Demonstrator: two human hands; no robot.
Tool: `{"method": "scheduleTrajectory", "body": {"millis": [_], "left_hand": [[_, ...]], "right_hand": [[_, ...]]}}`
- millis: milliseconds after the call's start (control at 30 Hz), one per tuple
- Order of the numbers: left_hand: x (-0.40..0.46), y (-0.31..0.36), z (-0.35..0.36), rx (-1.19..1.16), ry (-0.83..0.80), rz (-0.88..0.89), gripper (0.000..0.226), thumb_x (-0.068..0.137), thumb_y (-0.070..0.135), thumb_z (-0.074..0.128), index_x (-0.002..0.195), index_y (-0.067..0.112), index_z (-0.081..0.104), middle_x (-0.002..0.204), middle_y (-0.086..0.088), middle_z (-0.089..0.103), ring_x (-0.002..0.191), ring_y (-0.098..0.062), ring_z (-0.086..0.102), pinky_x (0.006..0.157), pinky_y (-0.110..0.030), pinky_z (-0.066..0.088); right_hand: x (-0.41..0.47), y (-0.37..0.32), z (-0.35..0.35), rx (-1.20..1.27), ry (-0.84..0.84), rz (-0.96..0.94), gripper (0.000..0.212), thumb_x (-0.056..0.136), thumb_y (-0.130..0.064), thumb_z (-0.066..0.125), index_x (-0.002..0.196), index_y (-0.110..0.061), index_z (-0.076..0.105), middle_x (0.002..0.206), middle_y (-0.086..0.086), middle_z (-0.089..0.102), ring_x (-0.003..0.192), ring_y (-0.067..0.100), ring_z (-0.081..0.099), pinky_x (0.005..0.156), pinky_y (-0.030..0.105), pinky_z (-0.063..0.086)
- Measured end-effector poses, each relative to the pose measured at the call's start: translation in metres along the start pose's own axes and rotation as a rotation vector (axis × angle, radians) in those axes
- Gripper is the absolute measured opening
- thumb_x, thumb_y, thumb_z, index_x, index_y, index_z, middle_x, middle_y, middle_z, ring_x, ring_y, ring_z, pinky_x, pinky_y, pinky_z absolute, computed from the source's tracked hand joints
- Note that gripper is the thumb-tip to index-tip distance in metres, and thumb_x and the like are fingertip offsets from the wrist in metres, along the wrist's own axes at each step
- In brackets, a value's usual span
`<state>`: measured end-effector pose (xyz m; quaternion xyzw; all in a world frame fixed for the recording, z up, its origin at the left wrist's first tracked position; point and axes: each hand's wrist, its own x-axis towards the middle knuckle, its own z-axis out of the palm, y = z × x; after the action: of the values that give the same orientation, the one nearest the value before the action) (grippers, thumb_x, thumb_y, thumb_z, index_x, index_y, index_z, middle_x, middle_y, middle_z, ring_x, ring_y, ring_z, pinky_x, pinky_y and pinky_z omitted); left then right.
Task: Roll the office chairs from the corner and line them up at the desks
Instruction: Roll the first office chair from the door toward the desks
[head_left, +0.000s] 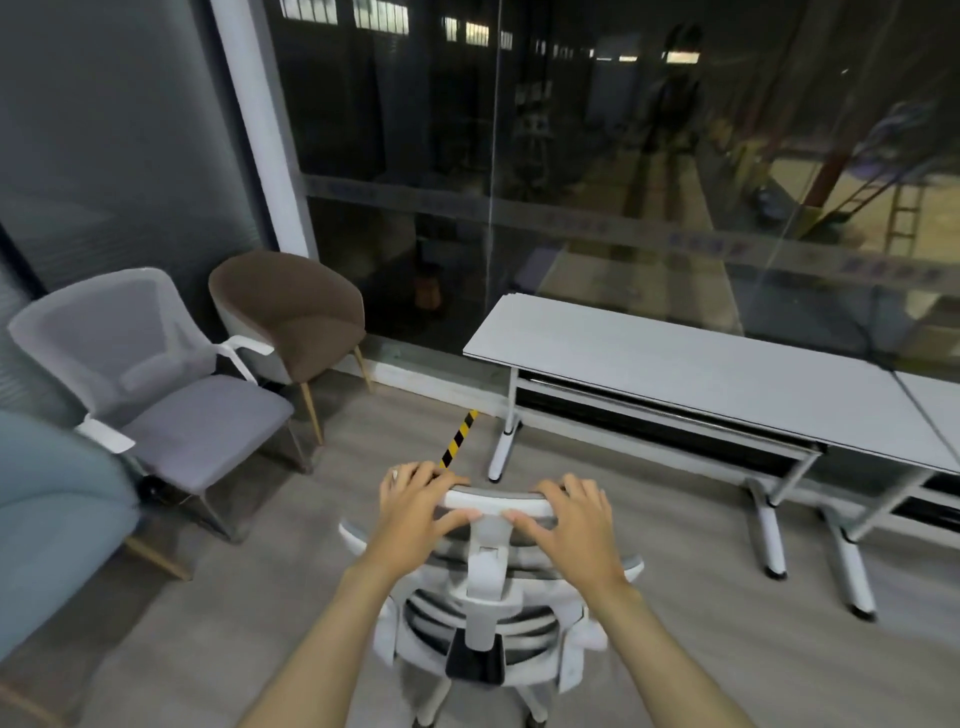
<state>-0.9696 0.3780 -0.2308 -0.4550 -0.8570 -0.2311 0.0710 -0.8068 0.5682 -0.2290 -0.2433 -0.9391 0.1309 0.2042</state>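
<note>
A white-framed office chair (488, 618) with a grey mesh back stands right in front of me, its back toward me. My left hand (415, 512) grips the left end of its headrest, fingers curled over the top edge. My right hand (576, 525) grips the right end the same way. A long white desk (675, 374) stands ahead on the right, along the glass wall. In the left corner stands a grey mesh armchair (171, 400) on a sled base.
A brown tub chair (296, 317) on wooden legs sits in the corner behind the grey one. A pale blue armchair (52, 519) is at the far left. A second desk (935, 410) adjoins the first. Yellow-black tape (458, 439) marks the wood floor.
</note>
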Motion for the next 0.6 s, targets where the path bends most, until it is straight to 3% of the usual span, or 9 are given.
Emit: {"method": "scheduleTrajectory", "body": {"millis": [100, 200, 300, 433, 600], "left_hand": [[0.05, -0.004, 0.024, -0.182, 0.018, 0.007, 0.044, 0.088, 0.073, 0.053, 0.122, 0.046, 0.063, 0.122, 0.024, 0.045, 0.131, -0.002, 0.028, 0.115, -0.049, 0.028], [0.102, -0.005, 0.042, -0.376, 0.006, -0.035, 0.044, 0.081, 0.069, 0.065, 0.12, 0.049, 0.066, 0.138, 0.021, 0.047, 0.15, -0.004, 0.01, 0.122, -0.043, 0.018], [0.15, -0.005, 0.054, -0.428, -0.074, -0.059, 0.045, 0.079, 0.068, 0.069, 0.121, 0.052, 0.064, 0.149, 0.021, 0.038, 0.154, -0.003, -0.005, 0.122, -0.041, 0.016], [0.214, 0.001, 0.071, -0.391, -0.189, -0.122, 0.059, 0.08, 0.08, 0.059, 0.132, 0.051, 0.054, 0.159, 0.019, 0.025, 0.151, 0.001, -0.017, 0.123, -0.047, 0.019], [0.28, 0.008, 0.095, -0.353, -0.184, -0.155, 0.066, 0.087, 0.082, 0.041, 0.14, 0.043, 0.047, 0.164, 0.017, 0.017, 0.152, -0.001, -0.019, 0.124, -0.05, 0.024]], "right_hand": [[0.041, 0.026, 0.008, -0.026, 0.047, 0.043, 0.075, 0.079, -0.096, 0.027, 0.104, -0.038, 0.067, 0.092, -0.013, 0.047, 0.094, 0.017, 0.045, 0.093, 0.043, 0.042], [0.08, 0.048, 0.014, -0.018, 0.069, 0.101, 0.077, 0.076, -0.098, 0.027, 0.103, -0.039, 0.068, 0.091, -0.015, 0.047, 0.095, 0.016, 0.045, 0.097, 0.046, 0.041], [0.115, 0.065, 0.017, -0.01, 0.105, 0.147, 0.082, 0.075, -0.099, 0.026, 0.102, -0.036, 0.07, 0.095, -0.012, 0.054, 0.098, 0.018, 0.05, 0.099, 0.05, 0.041], [0.167, 0.091, 0.02, -0.077, 0.108, 0.191, 0.079, 0.077, -0.096, 0.029, 0.103, -0.035, 0.072, 0.1, -0.007, 0.063, 0.098, 0.022, 0.056, 0.097, 0.052, 0.044], [0.225, 0.114, 0.041, -0.153, 0.087, 0.268, 0.072, 0.08, -0.09, 0.035, 0.106, -0.036, 0.074, 0.103, -0.003, 0.064, 0.1, 0.026, 0.057, 0.106, 0.063, 0.037]]}}
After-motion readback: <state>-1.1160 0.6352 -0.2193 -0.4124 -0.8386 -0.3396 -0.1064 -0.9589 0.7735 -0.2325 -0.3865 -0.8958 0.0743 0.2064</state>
